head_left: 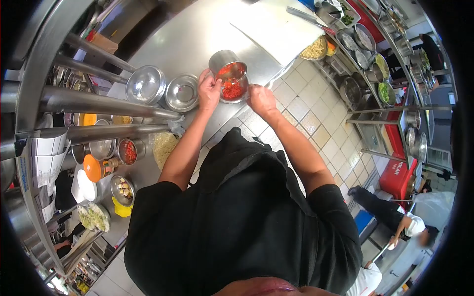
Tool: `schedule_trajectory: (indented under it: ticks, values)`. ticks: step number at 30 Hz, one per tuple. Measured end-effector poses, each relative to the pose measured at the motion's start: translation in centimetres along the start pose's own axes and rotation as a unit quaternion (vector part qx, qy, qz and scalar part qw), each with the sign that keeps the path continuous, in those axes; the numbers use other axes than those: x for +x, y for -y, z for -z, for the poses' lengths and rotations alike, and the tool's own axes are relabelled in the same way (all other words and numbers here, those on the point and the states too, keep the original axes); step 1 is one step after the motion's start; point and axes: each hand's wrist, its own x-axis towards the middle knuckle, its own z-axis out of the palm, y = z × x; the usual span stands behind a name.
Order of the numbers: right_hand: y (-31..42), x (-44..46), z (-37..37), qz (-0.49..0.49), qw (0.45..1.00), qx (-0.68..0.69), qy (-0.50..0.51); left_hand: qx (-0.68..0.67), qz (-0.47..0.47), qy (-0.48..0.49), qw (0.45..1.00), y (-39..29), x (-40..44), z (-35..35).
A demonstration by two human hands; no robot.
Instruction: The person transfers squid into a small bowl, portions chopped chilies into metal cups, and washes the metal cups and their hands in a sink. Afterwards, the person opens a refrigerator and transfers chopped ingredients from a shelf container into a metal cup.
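My left hand [209, 90] grips a steel container [223, 59], which is tipped on its side over a steel bowl [232, 101]. Chopped red pieces [232, 89] lie in that bowl, and more show inside the tipped container's mouth. My right hand [261, 100] is closed at the bowl's right side, its fingers wrapped at the rim. An empty-looking steel bowl [182, 92] stands just left of my left hand, and a stack of steel bowls [145, 85] is farther left.
A white cutting board [276, 30] with a knife [302, 16] lies at the upper right. Metal rails [108, 102] cross the left side. Shelves with pans [365, 37] stand at the right. Two people, one a bending person [395, 217], are at the lower right.
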Motion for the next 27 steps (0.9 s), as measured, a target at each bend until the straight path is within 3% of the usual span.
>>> schedule_trajectory:
  ticks: [4, 7, 13, 16, 20, 24, 27]
  values:
    - [0.5, -2.0, 0.9, 0.014, 1.000, 0.018, 0.014, 0.020, -0.010, -0.031, 0.999, -0.4, 0.4, -0.5]
    - [-0.9, -2.6, 0.5, 0.010, 1.000, 0.001, 0.021, -0.032, 0.032, -0.051, 0.998, -1.6, 1.8, -0.1]
    - [-1.2, -1.8, 0.7, -0.067, 0.996, 0.051, -0.028, -0.070, 0.034, -0.055, 0.995, 2.0, 3.7, 0.2]
    - [-1.8, -1.8, 0.7, -0.122, 0.990, 0.059, 0.043, -0.181, 0.217, -0.019, 0.959, 0.7, 3.9, 0.9]
    - [-1.5, -0.4, 3.0, -0.157, 0.981, 0.115, -0.019, -0.246, 0.299, -0.022, 0.922, -0.2, 4.3, 1.4]
    - [-1.5, 0.7, 3.4, -0.175, 0.968, 0.178, -0.022, -0.343, 0.365, -0.026, 0.865, -2.2, 5.5, 2.7]
    - [-1.6, 0.7, 2.7, -0.251, 0.932, 0.262, 0.015, -0.370, 0.377, -0.020, 0.849, -1.9, 6.1, 3.5]
